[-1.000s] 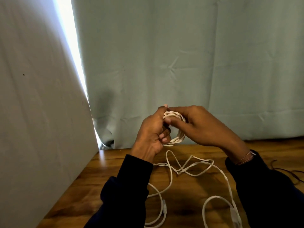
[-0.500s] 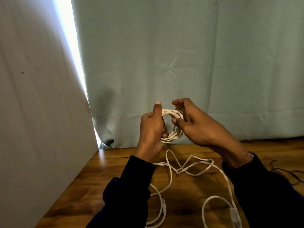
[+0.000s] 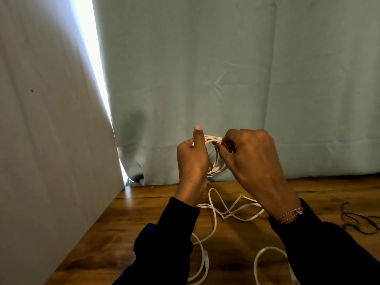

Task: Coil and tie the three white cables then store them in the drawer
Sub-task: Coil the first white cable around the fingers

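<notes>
Loose white cables (image 3: 213, 219) lay tangled on the wooden counter (image 3: 144, 227) nearest the person, running under both dark sleeves. Above them the left hand (image 3: 192, 161) gripped the coiled white cable (image 3: 216, 155) with its thumb raised, while the right hand (image 3: 250, 159) pinched the coil's top. A dark cord (image 3: 357, 221) lay at the right. Behind hung a pale green curtain (image 3: 226, 79).

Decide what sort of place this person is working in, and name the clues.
Probably a room at home, at a desk: a wooden tabletop stands against a pale green curtain, daylight shows at its edge, and loose white cables lie there.
</notes>
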A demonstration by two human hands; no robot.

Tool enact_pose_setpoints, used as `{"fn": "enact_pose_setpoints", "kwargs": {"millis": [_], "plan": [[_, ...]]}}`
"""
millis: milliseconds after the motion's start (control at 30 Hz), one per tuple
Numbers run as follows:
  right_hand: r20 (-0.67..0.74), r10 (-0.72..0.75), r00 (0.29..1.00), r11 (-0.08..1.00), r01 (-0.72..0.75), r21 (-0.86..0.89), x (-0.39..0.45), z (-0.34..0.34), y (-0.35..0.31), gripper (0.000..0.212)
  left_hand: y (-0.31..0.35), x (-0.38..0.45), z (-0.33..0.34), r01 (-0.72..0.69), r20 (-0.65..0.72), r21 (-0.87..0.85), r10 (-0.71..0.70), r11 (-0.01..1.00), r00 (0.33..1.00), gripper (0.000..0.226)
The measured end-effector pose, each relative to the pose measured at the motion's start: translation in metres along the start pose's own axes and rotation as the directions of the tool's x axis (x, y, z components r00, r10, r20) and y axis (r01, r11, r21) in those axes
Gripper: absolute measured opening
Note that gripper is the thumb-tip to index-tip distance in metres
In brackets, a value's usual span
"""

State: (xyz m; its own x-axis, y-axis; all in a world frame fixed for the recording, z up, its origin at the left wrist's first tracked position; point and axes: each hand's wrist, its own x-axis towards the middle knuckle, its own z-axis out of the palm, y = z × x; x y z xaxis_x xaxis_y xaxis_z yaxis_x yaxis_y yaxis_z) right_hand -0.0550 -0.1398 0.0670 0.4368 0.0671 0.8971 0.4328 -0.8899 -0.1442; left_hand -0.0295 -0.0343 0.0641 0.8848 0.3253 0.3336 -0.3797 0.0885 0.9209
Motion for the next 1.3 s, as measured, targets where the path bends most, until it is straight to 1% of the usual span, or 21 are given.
{"fn": "enact_pose_setpoints", "kwargs": {"millis": [67, 167, 233, 300, 400, 433, 533, 600, 667, 733, 767, 800, 867, 900, 967, 1000, 1033, 1100, 1133, 1233, 1300], "plan": [[-0.071, -0.019, 0.997, 0.996, 0.012, -0.091, -0.003, 0.005, -0.003, 0.018, 0.0, -0.002, 0.002, -0.043, -0.002, 0.012, 0.043, 0.999, 0.999, 0.051], [-0.144, -0.034, 0.989, 0.992, 0.015, -0.129, -0.005, 0.01, -0.004, 0.018, 0.001, -0.002, 0.001, -0.102, -0.027, 0.047, 0.103, 0.994, 0.994, 0.053], [-0.167, -0.052, 0.984, 0.996, 0.039, -0.084, -0.005, 0.012, -0.005, 0.017, -0.001, 0.001, -0.001, -0.16, -0.058, 0.083, 0.165, 0.984, 0.985, 0.055], [-0.156, -0.057, 0.986, 0.998, 0.055, -0.017, -0.006, 0.014, -0.007, 0.016, -0.002, 0.003, -0.002, -0.213, -0.084, 0.118, 0.223, 0.97, 0.971, 0.057], [-0.127, -0.035, 0.991, 0.998, 0.041, 0.043, -0.008, 0.015, -0.01, 0.016, -0.005, 0.006, -0.003, -0.243, -0.094, 0.148, 0.259, 0.959, 0.961, 0.062], [-0.101, 0.008, 0.995, 0.997, 0.0, 0.079, -0.007, 0.014, -0.011, 0.018, -0.005, 0.006, -0.003, -0.241, -0.09, 0.155, 0.256, 0.958, 0.962, 0.063], [0.049, 0.22, 0.974, 0.949, -0.225, 0.22, -0.002, 0.014, -0.006, 0.02, -0.003, 0.007, -0.006, -0.183, -0.037, 0.136, 0.19, 0.974, 0.981, 0.061], [0.146, 0.306, 0.941, 0.885, -0.337, 0.321, 0.003, 0.012, 0.0, 0.017, 0.002, 0.005, -0.007, -0.114, 0.023, 0.073, 0.113, 0.991, 0.993, 0.057], [0.243, 0.352, 0.904, 0.797, -0.426, 0.429, 0.006, 0.007, 0.005, 0.014, 0.007, 0.004, -0.008, -0.06, 0.086, 0.025, 0.057, 0.998, 0.995, 0.055], [0.338, 0.325, 0.883, 0.699, -0.465, 0.543, 0.006, 0.002, 0.007, 0.012, 0.01, 0.004, -0.01, -0.027, 0.153, -0.024, 0.031, 0.999, 0.988, 0.055], [0.352, 0.305, 0.885, 0.677, -0.461, 0.574, 0.006, 0.001, 0.007, 0.014, 0.012, 0.004, -0.012, -0.009, 0.178, -0.045, 0.017, 0.999, 0.984, 0.055], [0.332, 0.297, 0.895, 0.69, -0.442, 0.573, 0.007, 0.001, 0.006, 0.016, 0.013, 0.004, -0.013, 0.01, 0.2, -0.056, 0.001, 0.998, 0.98, 0.055], [0.248, 0.311, 0.917, 0.769, -0.396, 0.502, 0.008, 0.0, 0.006, 0.024, 0.016, 0.004, -0.015, 0.032, 0.237, -0.06, -0.017, 0.998, 0.971, 0.055], [0.245, 0.308, 0.919, 0.787, -0.391, 0.478, 0.01, -0.001, 0.007, 0.031, 0.017, 0.005, -0.017, 0.035, 0.249, -0.064, -0.018, 0.997, 0.968, 0.054], [0.346, 0.259, 0.902, 0.749, -0.414, 0.517, 0.013, -0.006, 0.01, 0.048, 0.018, 0.006, -0.019, 0.044, 0.281, -0.066, -0.024, 0.997, 0.959, 0.053], [0.399, 0.203, 0.894, 0.755, -0.402, 0.518, 0.013, -0.009, 0.012, 0.055, 0.019, 0.005, -0.02, 0.045, 0.303, -0.056, -0.026, 0.997, 0.953, 0.052], [0.427, 0.135, 0.894, 0.797, -0.354, 0.49, 0.014, -0.011, 0.013, 0.057, 0.019, 0.005, -0.021, 0.038, 0.323, -0.038, -0.024, 0.999, 0.946, 0.052], [0.443, 0.029, 0.896, 0.863, -0.246, 0.441, 0.014, -0.014, 0.015, 0.052, 0.018, 0.004, -0.022, 0.016, 0.34, 0.022, -0.023, 1.0, 0.94, 0.054], [0.449, 0.005, 0.894, 0.869, -0.226, 0.44, 0.013, -0.014, 0.015, 0.049, 0.018, 0.003, -0.022, 0.002, 0.343, 0.058, -0.022, 0.998, 0.939, 0.055], [0.463, -0.029, 0.886, 0.857, -0.217, 0.468, 0.012, -0.011, 0.013, 0.045, 0.015, 0.005, -0.021, -0.109, 0.35, 0.201, 0.032, 0.974, 0.936, 0.059], [0.479, -0.015, 0.878, 0.805, -0.273, 0.527, 0.011, -0.008, 0.014, 0.034, 0.011, 0.004, -0.019, -0.185, 0.348, 0.255, 0.089, 0.949, 0.933, 0.063]]}}
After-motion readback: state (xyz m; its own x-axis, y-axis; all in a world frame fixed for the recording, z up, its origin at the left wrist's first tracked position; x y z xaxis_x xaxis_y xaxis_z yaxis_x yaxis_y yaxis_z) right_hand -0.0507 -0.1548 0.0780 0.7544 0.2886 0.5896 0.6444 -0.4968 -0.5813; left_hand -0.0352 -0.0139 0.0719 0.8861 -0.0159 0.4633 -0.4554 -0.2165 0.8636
